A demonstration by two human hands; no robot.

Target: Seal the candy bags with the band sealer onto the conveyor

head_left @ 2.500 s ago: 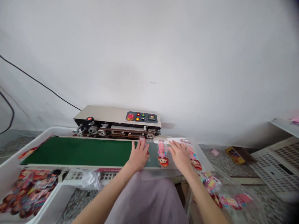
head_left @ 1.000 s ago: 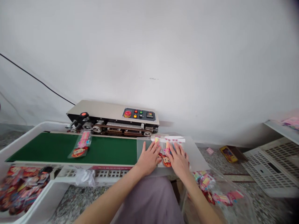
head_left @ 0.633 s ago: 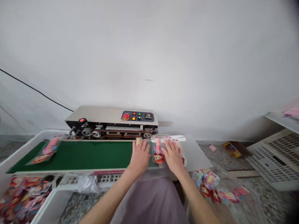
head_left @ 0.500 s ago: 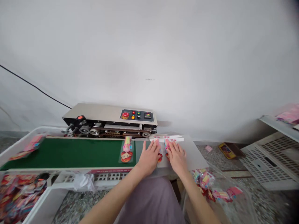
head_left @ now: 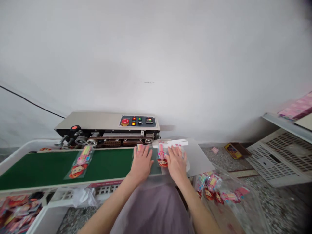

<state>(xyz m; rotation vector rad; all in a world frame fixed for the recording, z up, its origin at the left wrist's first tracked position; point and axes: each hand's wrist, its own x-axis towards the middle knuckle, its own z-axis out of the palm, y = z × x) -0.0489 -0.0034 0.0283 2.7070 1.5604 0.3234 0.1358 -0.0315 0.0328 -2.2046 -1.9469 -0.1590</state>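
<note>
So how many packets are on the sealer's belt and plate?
3 packets: a lone packet on the green belt, a second packet under the left hand, a third packet between the hands on the plate. The right hand may hide another.

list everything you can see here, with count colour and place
sealing machine: one, silver and black, behind the belt
conveyor belt: one, green, left
packet on belt: one, pink and red, mid-belt
packet between hands: one, pink and red, belt's right end
bagged packets: many, mixed colours, lower right
packet heap: many, red, lower left tray
crate: one, white, far right
cable: one, black, left wall
left hand: open, flat, belt's right end
right hand: open, flat, beside it
</note>
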